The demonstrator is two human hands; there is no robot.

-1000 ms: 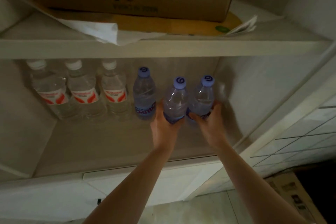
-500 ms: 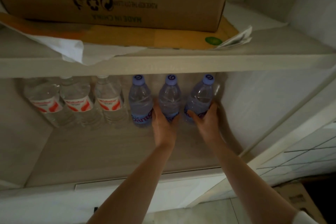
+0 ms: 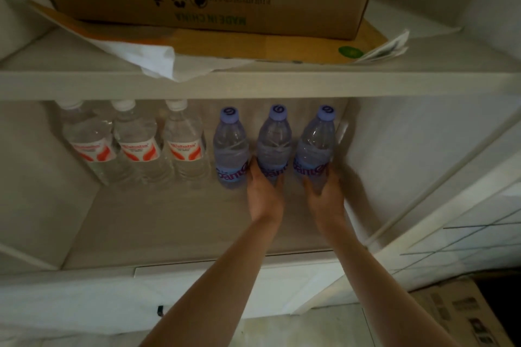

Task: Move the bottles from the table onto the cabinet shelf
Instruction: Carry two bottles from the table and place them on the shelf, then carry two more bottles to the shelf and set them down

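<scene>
We see six water bottles upright on the cabinet shelf [image 3: 169, 222]. The left hand [image 3: 265, 194] grips the middle purple-capped bottle [image 3: 275, 146]; the right hand [image 3: 324, 194] grips the rightmost purple-capped bottle [image 3: 315, 146], fingers curled round each base.

Six clear bottles [image 3: 180, 146] stand upright in a row on the cabinet shelf [image 3: 169, 222].

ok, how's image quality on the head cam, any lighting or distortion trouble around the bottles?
Head view: dim and soft overall; the lower shelf lies in the upper shelf's shadow, so the red-label bottles look murky. Blue-cap bottles read better, labels partly legible. Wide-angle bend curves the shelf edges. Left hand and right hand are slightly blurred, with no glare.
</scene>
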